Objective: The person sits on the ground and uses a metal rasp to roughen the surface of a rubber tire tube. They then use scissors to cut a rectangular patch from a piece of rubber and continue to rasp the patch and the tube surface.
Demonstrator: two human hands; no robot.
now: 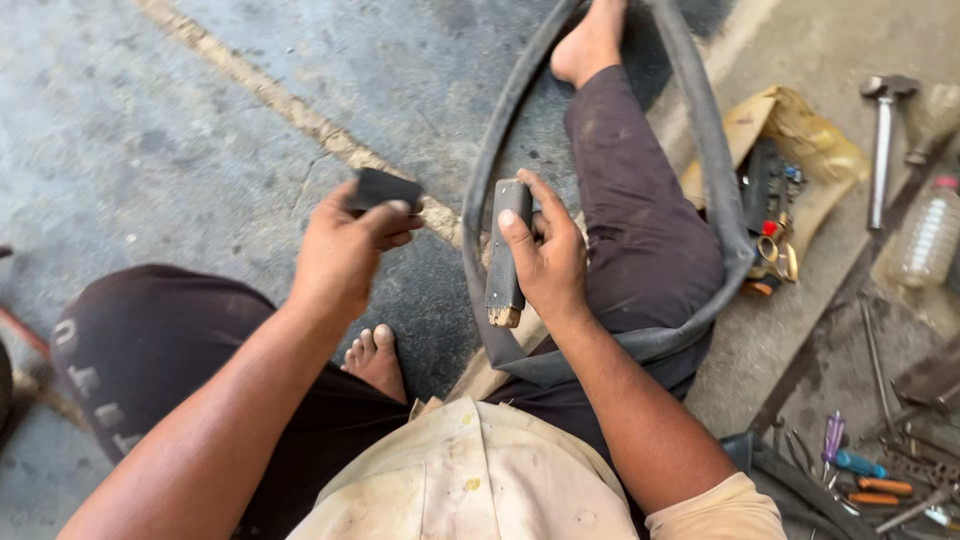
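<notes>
Fingers [395, 215] of our left hand [340, 250] pinch a black rubber patch [385, 188]; our right hand [548, 262] wraps a wooden block [505, 250] beside the inner tube [710, 160].

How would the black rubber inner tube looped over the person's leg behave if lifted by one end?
The inner tube looks flat and airless, so it would probably sag and hang limp. It drapes over the leg and follows its shape, which suggests soft, floppy rubber. It likely grips rather than slides and is unlikely to roll.
</notes>
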